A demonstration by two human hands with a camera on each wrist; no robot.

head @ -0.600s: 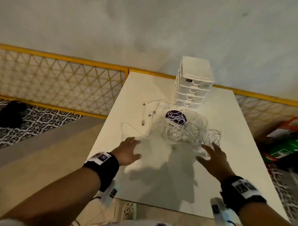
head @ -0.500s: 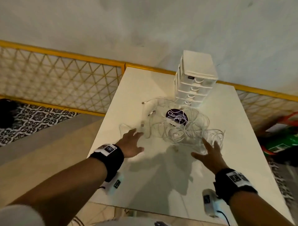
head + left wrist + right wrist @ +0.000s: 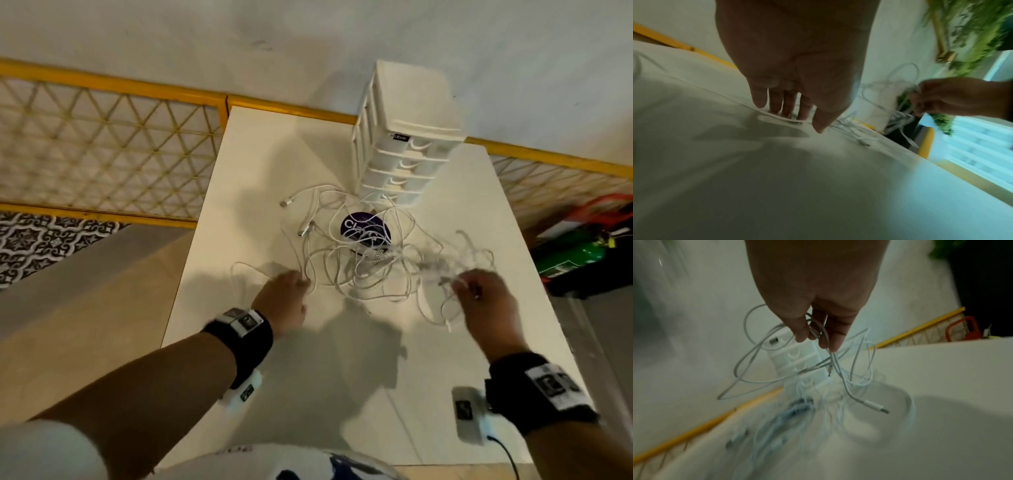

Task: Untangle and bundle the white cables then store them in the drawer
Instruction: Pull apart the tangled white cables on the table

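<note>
A tangle of white cables [image 3: 346, 270] lies on the white table [image 3: 260, 164], in front of a small white drawer unit [image 3: 404, 144] with all its drawers closed. A round purple-labelled object [image 3: 365, 229] sits under the strands. My left hand [image 3: 301, 284] is at the tangle's left edge, its straight fingers [image 3: 777, 105] pointing down and touching one cable strand [image 3: 777, 116] on the tabletop. My right hand [image 3: 462, 284] pinches several strands [image 3: 818, 331] and holds them above the table; loops and a connector [image 3: 875, 407] hang from it.
A yellow-framed lattice fence [image 3: 102, 144] runs behind and to the left of the table, with a pale wall above it. Red and green items [image 3: 582, 250] stand on the floor to the right. The near part of the tabletop [image 3: 342, 394] lies in my shadow.
Both hands moved forward from the bare tabletop to the tangle. The right hand took hold of strands at the right side and lifted them; the left reached a strand at the left side.
</note>
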